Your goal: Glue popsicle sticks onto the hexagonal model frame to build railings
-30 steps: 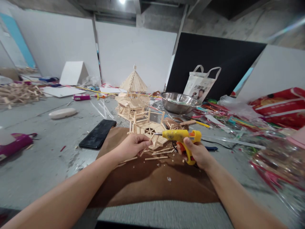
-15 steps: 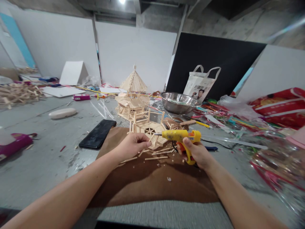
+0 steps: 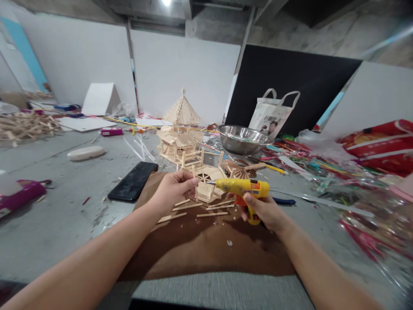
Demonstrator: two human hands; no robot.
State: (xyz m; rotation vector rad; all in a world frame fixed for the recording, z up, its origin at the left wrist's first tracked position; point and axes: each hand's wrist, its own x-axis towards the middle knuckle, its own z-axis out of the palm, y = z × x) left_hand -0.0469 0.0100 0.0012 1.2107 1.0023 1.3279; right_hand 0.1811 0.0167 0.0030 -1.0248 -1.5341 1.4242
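Observation:
A thin wooden stick (image 3: 196, 196) is pinched upright between the thumb and fingers of my left hand (image 3: 176, 189). My right hand (image 3: 266, 211) grips a yellow hot glue gun (image 3: 240, 186), its metal nozzle pointing left, close to the stick. Just behind both hands lies a low wooden stick frame (image 3: 214, 173) with short posts, partly covered by the hand and the gun. Several loose sticks (image 3: 212, 214) rest on the brown sheet (image 3: 206, 254) below. Farther back stands a wooden pavilion model (image 3: 181, 116) with a pointed roof.
A black phone (image 3: 132, 181) lies left of the sheet. A steel bowl (image 3: 243, 146) stands behind on the right, before a cloth bag (image 3: 271, 114). Plastic scraps (image 3: 335, 172) clutter the right side; a purple glue gun (image 3: 22, 193) is at far left.
My left hand has risen slightly and turned the stick from slanted to upright. The glue gun has shifted a little left and stays in my right hand.

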